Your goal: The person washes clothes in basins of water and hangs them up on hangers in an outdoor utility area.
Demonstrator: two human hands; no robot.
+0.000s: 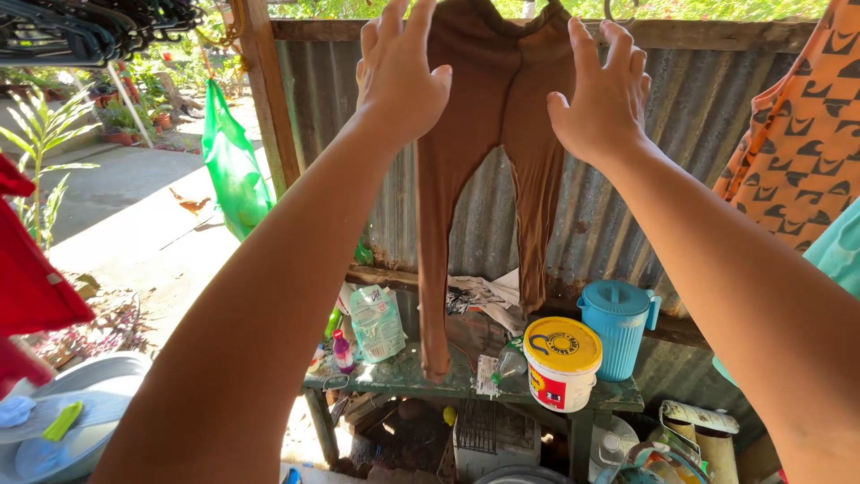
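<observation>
Both arms rise from the bottom edge toward the top centre of the frame. The left hand [399,76] and the right hand [602,94] lie flat against the upper part of the brown leggings [488,152], one on each side; each grip is released, fingers spread and not clenched on the cloth. The leggings hang from the top edge at centre, their two legs dropping to the surface [408,376].

In the lower left corner a pale basin [107,381] holds blue cloth and a green brush. On the green wooden surface at lower centre stand a white tub with a yellow lid [560,363], a lidded blue pitcher [618,327] just beside it, a pale refill pouch [376,323] and a small pink bottle [343,351]; what is inside them cannot be seen.

Behind runs a corrugated metal wall [681,134]. A green plastic bag [231,166] hangs at the wooden post [269,108], upper left. An orange patterned garment [806,125] hangs at right, red cloth [27,278] at left. Far upper left lie a sunlit yard and potted plants.
</observation>
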